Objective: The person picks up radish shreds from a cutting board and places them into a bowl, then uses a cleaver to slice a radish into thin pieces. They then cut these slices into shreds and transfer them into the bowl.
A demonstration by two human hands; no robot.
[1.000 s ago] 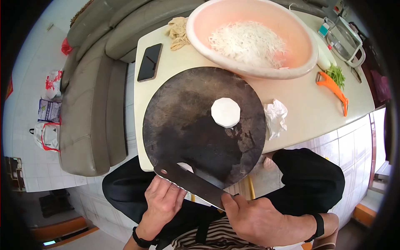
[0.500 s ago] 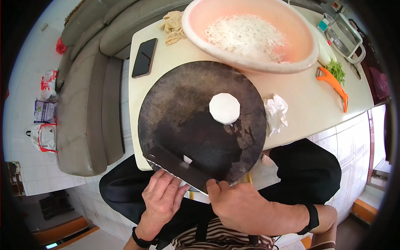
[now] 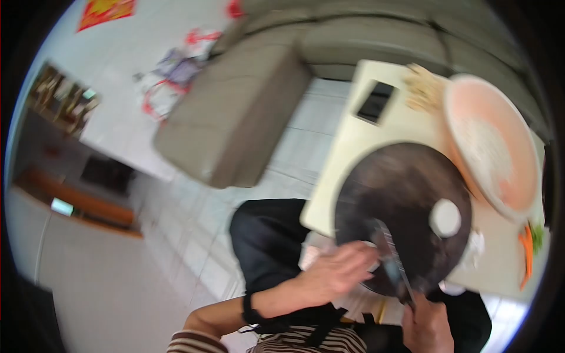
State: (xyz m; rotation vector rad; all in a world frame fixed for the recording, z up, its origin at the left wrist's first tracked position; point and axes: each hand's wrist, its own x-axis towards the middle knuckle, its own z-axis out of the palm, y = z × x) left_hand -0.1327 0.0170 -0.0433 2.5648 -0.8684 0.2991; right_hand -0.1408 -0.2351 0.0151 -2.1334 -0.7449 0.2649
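Observation:
My right hand [image 3: 428, 327] grips the handle of a kitchen knife [image 3: 393, 250], whose wide blade is held on edge over the round dark chopping board [image 3: 406, 176]. At the board's near left edge is my left hand [image 3: 335, 273], blurred, its fingers together on a white piece that looks like radish [image 3: 373, 265], mostly hidden under the fingertips. A round, pale cut chunk of white radish [image 3: 445, 218] sits apart on the board's right side, touched by neither hand.
A pink basin [image 3: 494, 147] of white shreds stands behind the board on the cream table [image 3: 335, 194]. Around it are a phone [image 3: 375, 102], a tan cloth [image 3: 424, 88], crumpled white tissue [image 3: 474, 247] and an orange peeler [image 3: 525, 259]. A grey sofa [image 3: 235, 117] is at the left.
My view has swung left, shifting the table rightward. The blade, earlier lying flat across the board's near edge between both hands, now stands on edge, pointing away. My left hand has left the blade's edge.

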